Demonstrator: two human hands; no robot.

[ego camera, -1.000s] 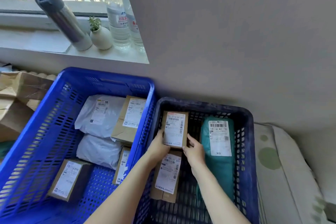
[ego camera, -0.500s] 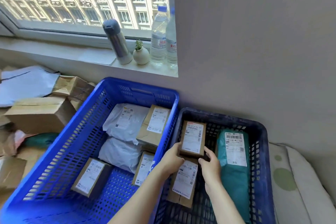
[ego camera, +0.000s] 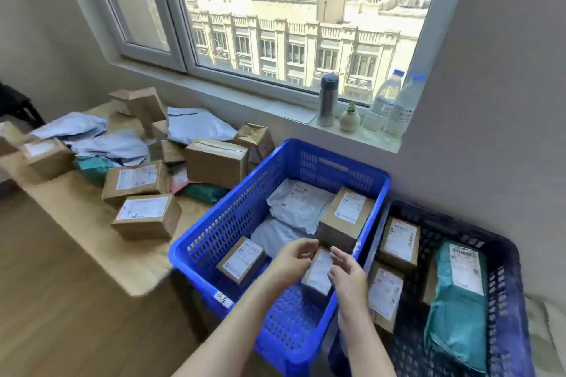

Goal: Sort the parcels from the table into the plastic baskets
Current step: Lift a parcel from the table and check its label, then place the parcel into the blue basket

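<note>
Two bare hands hover over the bright blue basket [ego camera: 214,232], both empty. The left hand [ego camera: 294,260] is loosely curled, fingers bent toward the thumb with a gap between them, gripping nothing. The right hand [ego camera: 347,272] is spread with the palm turned inward, above the basket's right wall. Between the two hands, inside this basket, stands a small brown box [ego camera: 318,274] with a white label; whether either hand touches it I cannot tell.

Also in the bright blue basket lie a flat labelled box [ego camera: 242,259] near its front left wall, two white poly bags [ego camera: 298,208] toward its far end, and a larger brown box [ego camera: 344,217] leaning against its right wall. The front right part of its perforated floor is bare.

Just right of the bright blue basket, touching it, sits a dark blue basket [ego camera: 502,257]. It holds two labelled brown boxes [ego camera: 399,242] along the side nearest the bright blue basket and a teal poly bag [ego camera: 459,303] along the far side, with open floor between them.

Left of the bright blue basket, the wooden table [ego camera: 92,232] carries a loose heap of unsorted parcels [ego camera: 144,187]: brown boxes, pale poly bags and teal ones. The table's near edge and front corner are bare.
</note>
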